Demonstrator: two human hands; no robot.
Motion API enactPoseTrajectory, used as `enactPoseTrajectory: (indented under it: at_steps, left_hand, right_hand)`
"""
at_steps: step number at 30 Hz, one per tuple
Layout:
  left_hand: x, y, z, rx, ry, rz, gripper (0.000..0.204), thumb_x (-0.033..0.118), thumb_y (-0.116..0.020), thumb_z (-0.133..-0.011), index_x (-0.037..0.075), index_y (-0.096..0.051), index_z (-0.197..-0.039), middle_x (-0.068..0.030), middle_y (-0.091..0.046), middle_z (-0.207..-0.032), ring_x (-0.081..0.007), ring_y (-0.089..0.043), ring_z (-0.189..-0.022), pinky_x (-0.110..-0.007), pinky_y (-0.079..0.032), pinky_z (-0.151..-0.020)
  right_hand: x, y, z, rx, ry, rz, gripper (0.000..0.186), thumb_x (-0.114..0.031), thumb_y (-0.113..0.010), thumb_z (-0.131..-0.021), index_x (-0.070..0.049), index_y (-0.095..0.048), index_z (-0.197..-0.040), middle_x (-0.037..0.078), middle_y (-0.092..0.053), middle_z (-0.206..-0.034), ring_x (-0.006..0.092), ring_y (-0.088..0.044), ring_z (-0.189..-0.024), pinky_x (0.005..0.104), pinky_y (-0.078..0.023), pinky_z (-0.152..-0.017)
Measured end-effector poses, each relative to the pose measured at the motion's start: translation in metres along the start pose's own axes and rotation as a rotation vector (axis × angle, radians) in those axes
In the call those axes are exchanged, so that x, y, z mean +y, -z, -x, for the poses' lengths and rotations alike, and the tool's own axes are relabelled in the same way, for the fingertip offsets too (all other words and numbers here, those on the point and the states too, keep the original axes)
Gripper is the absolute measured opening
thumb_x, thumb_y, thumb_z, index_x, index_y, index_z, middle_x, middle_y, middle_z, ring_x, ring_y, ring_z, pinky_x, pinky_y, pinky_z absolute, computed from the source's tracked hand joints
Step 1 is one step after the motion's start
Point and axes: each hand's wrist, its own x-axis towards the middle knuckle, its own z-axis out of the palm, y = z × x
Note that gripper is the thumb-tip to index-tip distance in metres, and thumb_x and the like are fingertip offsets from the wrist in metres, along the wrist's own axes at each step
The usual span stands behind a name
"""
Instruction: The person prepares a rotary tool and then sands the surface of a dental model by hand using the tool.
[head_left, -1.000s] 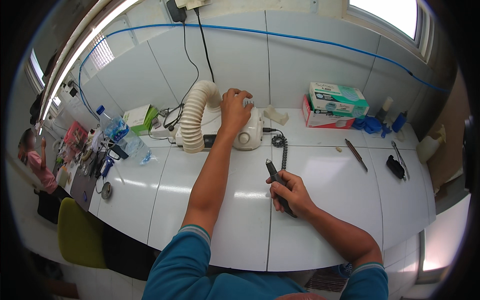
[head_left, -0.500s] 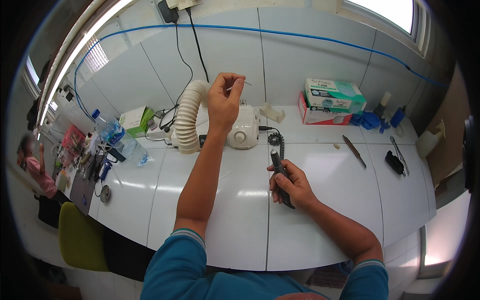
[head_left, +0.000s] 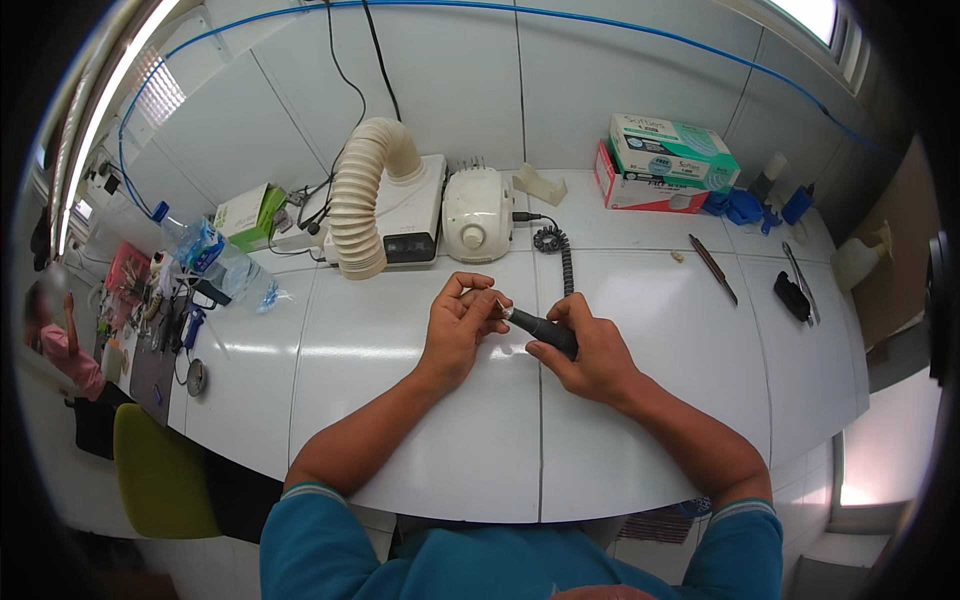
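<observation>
In the head view my right hand (head_left: 590,355) is wrapped round a dark pen-shaped rotary tool handpiece (head_left: 538,325), its metal tip angled up-left. My left hand (head_left: 460,325) has its fingertips closed at that tip, pinching a thin metal bit (head_left: 500,305), mostly hidden by the fingers. The handpiece's coiled black cord (head_left: 566,265) runs to a white control unit (head_left: 478,225) with a round knob and small bits standing on top. Beside it are a white machine (head_left: 425,190) and its bent ribbed hose (head_left: 356,225).
Mask boxes (head_left: 660,170), blue items (head_left: 730,203), long tools (head_left: 713,270) and a black object (head_left: 790,295) lie at right. Water bottles (head_left: 235,265), a green-white box (head_left: 250,220) and assorted tools are at left. A person in pink (head_left: 65,345) is beyond, past an olive chair (head_left: 155,470).
My left hand has come down from above the control unit, carrying a thin piece to the handpiece's tip. My right hand has tilted the handpiece leftward, and the view has shifted.
</observation>
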Motion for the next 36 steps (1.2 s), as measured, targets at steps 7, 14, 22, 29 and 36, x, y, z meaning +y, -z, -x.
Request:
enactPoseTrajectory:
  at_steps: [7,14,22,29,36]
  left_hand:
    - [-0.0021,0.0006,0.0061,-0.023,-0.052,0.074,0.015,0.017,-0.063,-0.117,0.011,-0.053,-0.126,-0.0114,-0.077,-0.112,-0.0149,-0.072,-0.092,-0.028,-0.057,-0.076]
    - [-0.0021,0.0023,0.0080,0.002,-0.066,0.097,0.013,0.018,-0.062,-0.117,0.012,-0.052,-0.125,-0.0113,-0.077,-0.113,-0.0165,-0.073,-0.094,-0.029,-0.056,-0.081]
    - [-0.0051,0.0060,0.0058,0.006,-0.076,0.178,0.015,0.020,-0.063,-0.116,0.012,-0.051,-0.121,-0.0119,-0.078,-0.114,-0.0204,-0.078,-0.106,-0.029,-0.057,-0.079]
    - [-0.0028,0.0037,0.0079,-0.032,-0.090,0.152,0.015,0.020,-0.063,-0.117,0.012,-0.051,-0.121,-0.0139,-0.079,-0.115,-0.0203,-0.078,-0.104,-0.029,-0.057,-0.081]
    - [-0.0025,0.0007,0.0093,-0.076,-0.097,0.083,0.015,0.018,-0.063,-0.116,0.011,-0.052,-0.121,-0.0154,-0.080,-0.114,-0.0189,-0.076,-0.100,-0.029,-0.057,-0.084]
  right_hand:
    - [0.0034,-0.0014,0.0019,0.039,0.107,0.144,0.039,-0.033,-0.081,-0.104,-0.005,-0.056,-0.110,0.015,-0.071,-0.076,0.0347,-0.070,-0.059,0.0433,-0.053,-0.057]
    - [0.0009,-0.0005,0.0024,0.036,0.091,0.132,0.033,-0.031,-0.080,-0.105,-0.006,-0.058,-0.106,0.015,-0.069,-0.074,0.0343,-0.066,-0.056,0.0455,-0.049,-0.055]
    - [0.0012,0.0018,-0.0003,0.079,0.080,0.124,0.028,-0.024,-0.060,-0.115,-0.006,-0.065,-0.094,0.014,-0.063,-0.072,0.0346,-0.062,-0.058,0.0461,-0.048,-0.057]
    - [-0.0014,0.0018,-0.0011,0.104,0.075,0.188,0.031,-0.023,-0.056,-0.117,-0.006,-0.066,-0.094,0.014,-0.062,-0.071,0.0354,-0.061,-0.057,0.0461,-0.048,-0.056]
    - [-0.0005,0.0023,-0.0011,0.102,0.068,0.179,0.032,-0.024,-0.055,-0.118,-0.006,-0.066,-0.094,0.014,-0.062,-0.071,0.0358,-0.061,-0.057,0.0459,-0.048,-0.056]
